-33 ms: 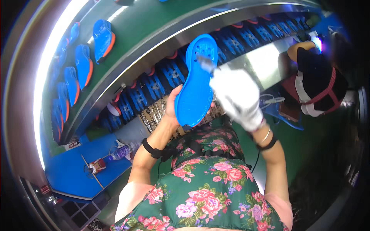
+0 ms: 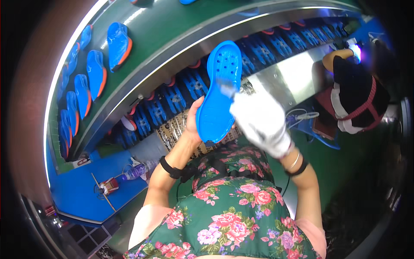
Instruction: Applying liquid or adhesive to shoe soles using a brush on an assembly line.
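Note:
My left hand, bare, grips a blue shoe sole by its lower part, with the thumb on the left edge and fingertips showing at the right. The sole stands heel up, its hollow inner face toward me, with several small holes in the heel. In a white glove, my right hand is closed around a brush. Its blurred grey tip lies over the sole's middle, just below the holes. The glove hides the brush's handle.
Coated soles with orange edges lie on a green conveyor at the far left. Beneath its metal rim stands a row of blue soles. A blue table holds a bottle. A co-worker sits at the right.
My right hand and the brush have moved down the sole, from the heel holes toward the middle. The left hand still holds the sole, almost unmoved.

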Demonstrator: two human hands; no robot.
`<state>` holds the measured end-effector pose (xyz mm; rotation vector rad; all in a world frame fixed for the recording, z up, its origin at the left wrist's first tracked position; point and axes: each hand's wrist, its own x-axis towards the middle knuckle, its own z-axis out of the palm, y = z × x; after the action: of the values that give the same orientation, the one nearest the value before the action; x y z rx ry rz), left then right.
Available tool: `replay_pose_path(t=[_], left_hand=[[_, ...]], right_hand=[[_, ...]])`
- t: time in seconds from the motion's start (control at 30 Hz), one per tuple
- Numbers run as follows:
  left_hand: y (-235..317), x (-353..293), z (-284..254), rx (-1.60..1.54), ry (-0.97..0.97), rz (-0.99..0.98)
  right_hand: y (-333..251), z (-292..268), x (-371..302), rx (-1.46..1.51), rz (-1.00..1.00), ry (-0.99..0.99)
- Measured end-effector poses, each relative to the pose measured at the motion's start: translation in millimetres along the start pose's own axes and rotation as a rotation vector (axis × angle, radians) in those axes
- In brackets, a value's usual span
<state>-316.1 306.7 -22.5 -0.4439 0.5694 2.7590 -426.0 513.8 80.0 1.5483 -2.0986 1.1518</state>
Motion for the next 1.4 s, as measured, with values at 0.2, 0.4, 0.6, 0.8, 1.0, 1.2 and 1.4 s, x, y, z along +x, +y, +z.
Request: replay_pose_path(t=[0.2,0.4,0.6,0.8,1.0,1.2,1.4], left_hand=[[15,-12,24,-0.184,-0.268,0.162],[82,-21,61,0.106,-0.553,0.375],[162,19,93,-0.315,-0.287,0.480],[204,28,74,-0.532,-0.189,0.542],[196,38,88,-0.609,-0.193,0.657],[208,16,127,0.219,0.036,0.453],[317,106,172,1.280,0.346,0.737]], right_hand=[[-27,-13,-34,0.994,0.492,-0.059],[-8,-29,-45,1.227,0.824,0.276],[0,12,-63,1.051,0.925,0.170],[2,25,-73,0.891,0.861,0.122],[9,27,-78,0.829,0.844,0.080],[11,24,-80,0.882,0.873,0.090],[16,22,-70,0.876,0.830,0.063]])
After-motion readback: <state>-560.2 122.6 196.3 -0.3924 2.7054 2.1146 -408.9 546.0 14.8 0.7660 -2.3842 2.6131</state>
